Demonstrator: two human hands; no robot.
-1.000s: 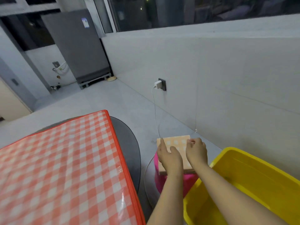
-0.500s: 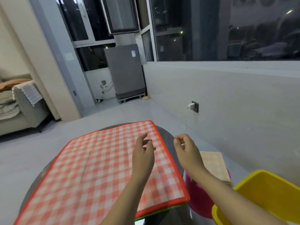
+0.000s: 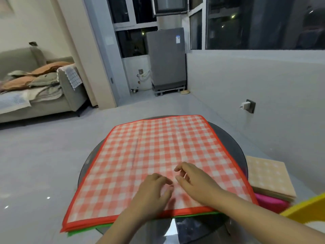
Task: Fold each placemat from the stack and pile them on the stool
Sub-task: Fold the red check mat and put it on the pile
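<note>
A stack of placemats (image 3: 158, 155) lies flat on a round dark glass table (image 3: 233, 143); the top one is red-and-white checked, and a green edge shows underneath at the front. My left hand (image 3: 153, 189) and my right hand (image 3: 195, 180) hover close together over the near middle of the top mat, fingers loosely curled, holding nothing. To the right, a folded orange dotted placemat (image 3: 267, 176) sits on top of a pink stool (image 3: 270, 203).
A yellow tub (image 3: 306, 210) pokes in at the lower right beside the stool. A white charger is plugged into a wall socket (image 3: 248, 105) on the right wall. A grey sofa (image 3: 44, 92) stands far left, a grey appliance (image 3: 167, 60) at the back.
My hands left the folded orange mat on the stool and swung left to the stack on the table. The view turned from the stool to the table.
</note>
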